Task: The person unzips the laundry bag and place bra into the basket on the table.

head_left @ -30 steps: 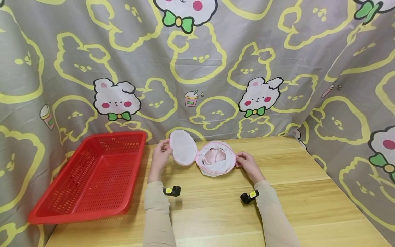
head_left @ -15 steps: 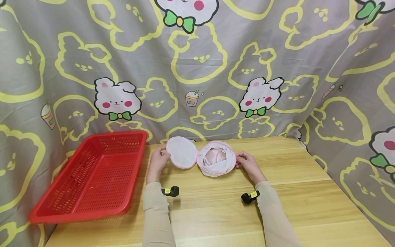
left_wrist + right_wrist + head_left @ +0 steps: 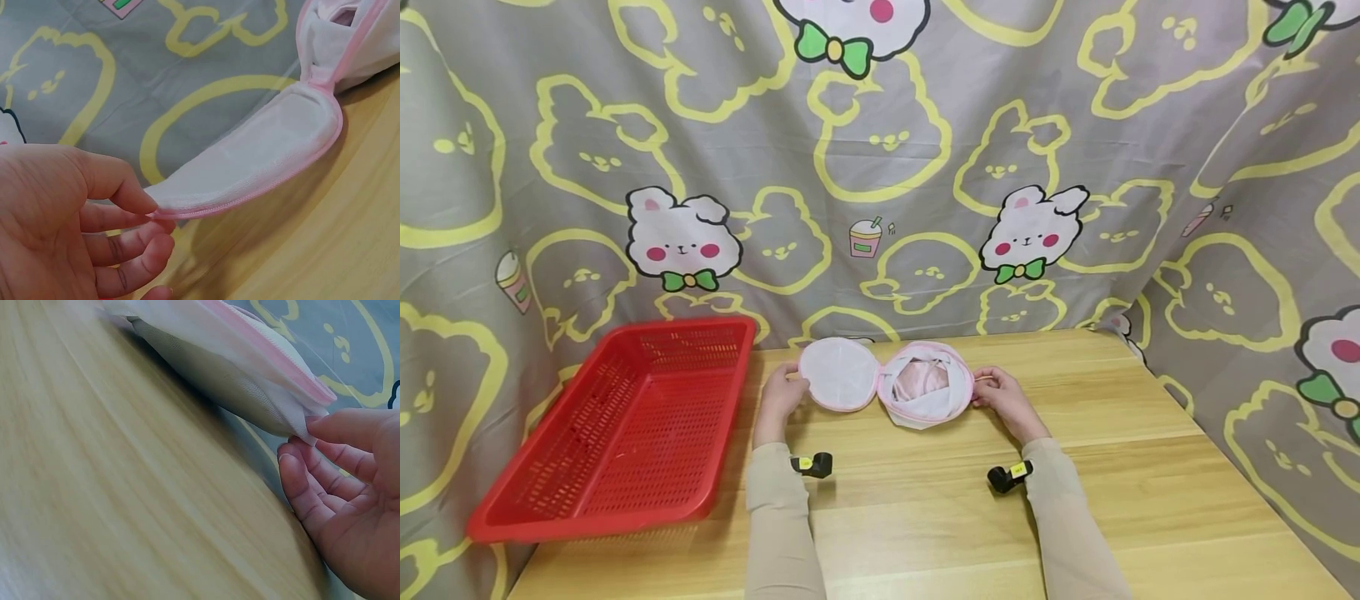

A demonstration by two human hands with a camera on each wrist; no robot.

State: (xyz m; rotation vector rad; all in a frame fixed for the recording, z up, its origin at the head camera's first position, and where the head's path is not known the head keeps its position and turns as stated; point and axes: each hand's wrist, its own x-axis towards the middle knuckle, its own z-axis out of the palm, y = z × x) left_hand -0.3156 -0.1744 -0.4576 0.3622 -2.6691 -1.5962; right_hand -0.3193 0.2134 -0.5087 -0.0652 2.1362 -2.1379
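A round white laundry bag point(image 3: 925, 407) with pink zip edging lies unzipped near the back of the table. Its lid point(image 3: 838, 375) is folded out to the left, joined by a narrow pink hinge. Inside the bag shows a shiny pale-pink cloth item point(image 3: 921, 379), partly covered by white fabric. My left hand point(image 3: 781, 400) pinches the lid's outer rim between thumb and fingers; the left wrist view shows the lid point(image 3: 250, 150) tilted over the wood. On the opposite side, my right hand point(image 3: 1003, 402) pinches the bag's side fabric point(image 3: 294, 419) just below the pink edge.
A red perforated plastic basket point(image 3: 715, 467) stands at the table's left. Behind the wooden table point(image 3: 917, 517) hangs a grey curtain point(image 3: 917, 167) with yellow outlines and rabbits, which also closes off both sides. Small black cameras sit at both wrists.
My left hand has drawn the lid outward to the left and lowered it, so it lies flatter. The right hand and the bag's body have hardly moved.
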